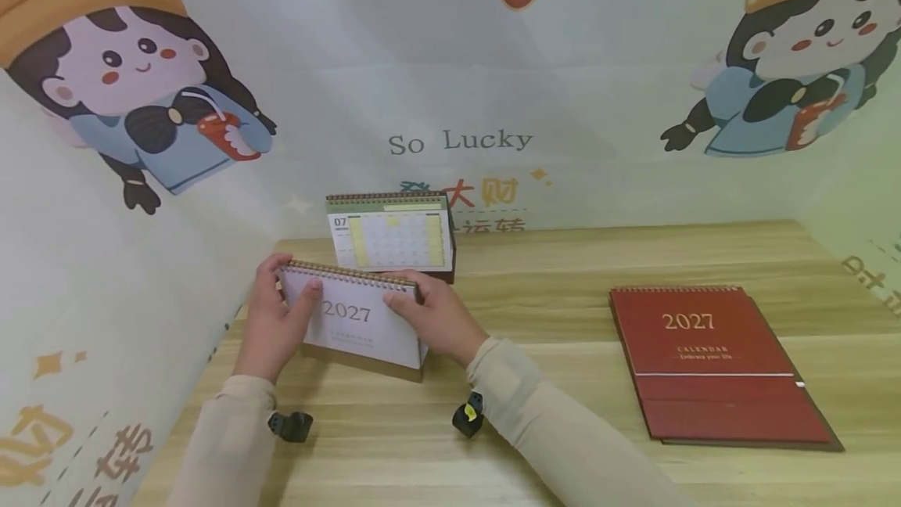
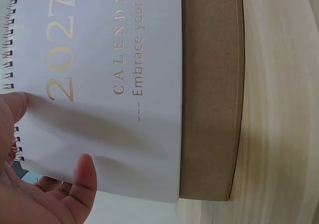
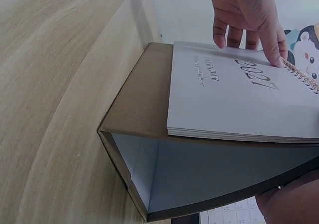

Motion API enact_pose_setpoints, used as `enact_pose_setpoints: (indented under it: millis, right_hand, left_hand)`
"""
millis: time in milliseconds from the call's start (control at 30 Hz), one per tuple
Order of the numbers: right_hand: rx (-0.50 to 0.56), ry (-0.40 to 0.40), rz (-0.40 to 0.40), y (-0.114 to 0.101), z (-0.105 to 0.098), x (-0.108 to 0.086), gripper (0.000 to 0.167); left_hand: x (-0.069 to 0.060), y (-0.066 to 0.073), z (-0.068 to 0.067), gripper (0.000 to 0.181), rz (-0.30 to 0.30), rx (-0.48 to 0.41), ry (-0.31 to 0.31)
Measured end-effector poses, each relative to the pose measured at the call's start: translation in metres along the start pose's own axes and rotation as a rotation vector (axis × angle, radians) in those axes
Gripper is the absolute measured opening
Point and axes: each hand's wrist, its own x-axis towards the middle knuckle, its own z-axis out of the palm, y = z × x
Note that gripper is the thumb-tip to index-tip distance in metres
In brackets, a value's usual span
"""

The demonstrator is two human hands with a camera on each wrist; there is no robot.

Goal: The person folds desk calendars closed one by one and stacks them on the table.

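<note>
White 2027 desk calendar [image 1: 352,325]: just in front of the 07-page desk calendar [image 1: 399,239].
Left hand [image 1: 273,323]: your thumb presses the white calendar's front, fingers curled round its edge.
Right hand [image 1: 443,315]: your thumb in front, fingers behind, gripping the same calendar.

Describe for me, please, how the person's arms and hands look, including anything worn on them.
Both arms are in plain beige long sleeves, the left sleeve and the right sleeve. The left hand and right hand are ungloved. By the cuffs are a left black device and a right black device with a yellow mark. A thin band, possibly a ring, shows on the left hand.
</note>
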Motion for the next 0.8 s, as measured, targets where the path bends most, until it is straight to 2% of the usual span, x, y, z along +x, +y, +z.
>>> enact_pose_setpoints:
  millis: [267, 800]
  right_hand:
    - [-0.016, 0.005, -0.015, 0.0006, -0.0013, -0.0004, 0.031]
    - [-0.033, 0.000, -0.006, -0.0012, 0.0030, 0.0008, 0.033]
  left_hand:
    - [0.0017, -0.0015, 0.0028, 0.060, 0.021, -0.009, 0.000]
    - [0.0017, -0.0046, -0.0008, 0.061, 0.010, -0.007, 0.007]
